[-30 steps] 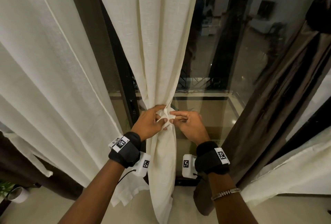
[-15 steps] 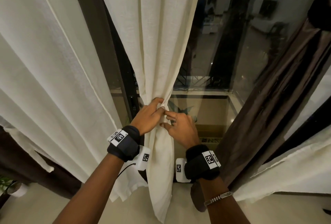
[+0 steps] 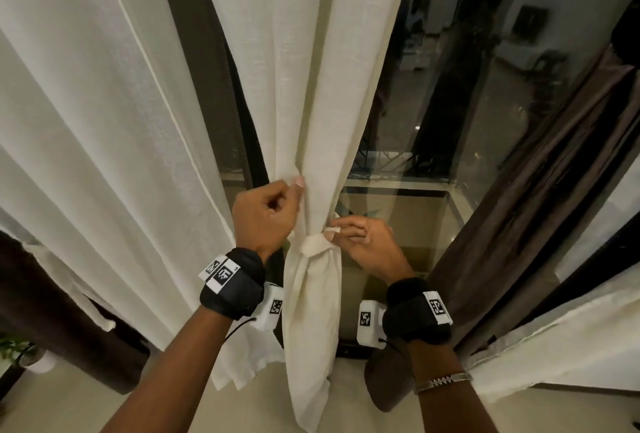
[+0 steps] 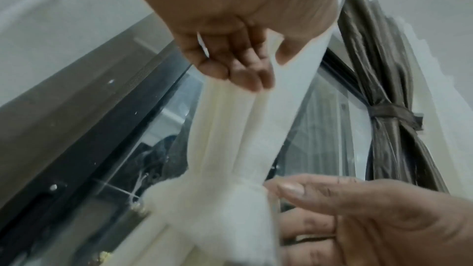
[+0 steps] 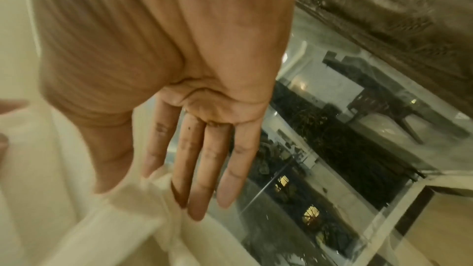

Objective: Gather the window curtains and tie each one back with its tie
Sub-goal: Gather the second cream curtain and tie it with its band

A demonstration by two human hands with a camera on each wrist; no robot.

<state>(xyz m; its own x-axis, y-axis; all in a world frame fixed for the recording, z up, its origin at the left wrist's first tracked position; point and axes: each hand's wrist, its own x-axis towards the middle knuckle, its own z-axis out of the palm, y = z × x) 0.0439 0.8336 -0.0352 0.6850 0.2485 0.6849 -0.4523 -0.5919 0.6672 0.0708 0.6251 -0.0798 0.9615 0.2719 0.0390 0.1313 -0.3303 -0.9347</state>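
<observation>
The cream curtain (image 3: 311, 86) hangs gathered in the middle of the head view. A cream tie (image 3: 313, 245) is knotted round it at wrist height. My left hand (image 3: 289, 195) grips a fold of the curtain just above the knot, its fingers curled on the fabric (image 4: 230, 108). My right hand (image 3: 332, 229) is at the right side of the knot with its fingers (image 5: 199, 169) straight, and its thumb and forefinger tips are at the tie (image 4: 210, 199). Below the knot the curtain falls loose to the floor.
A wider cream curtain (image 3: 86, 121) hangs at the left. A brown curtain (image 3: 519, 224) at the right has its own brown tie (image 4: 391, 114) round it. Behind the curtains are the window glass (image 3: 433, 103) and a dark frame post (image 3: 239, 121). A potted plant (image 3: 14, 353) sits bottom left.
Both hands were pinching the tie at the knot. My left hand has risen to grip the curtain above it, and my right hand has straightened its fingers beside the knot.
</observation>
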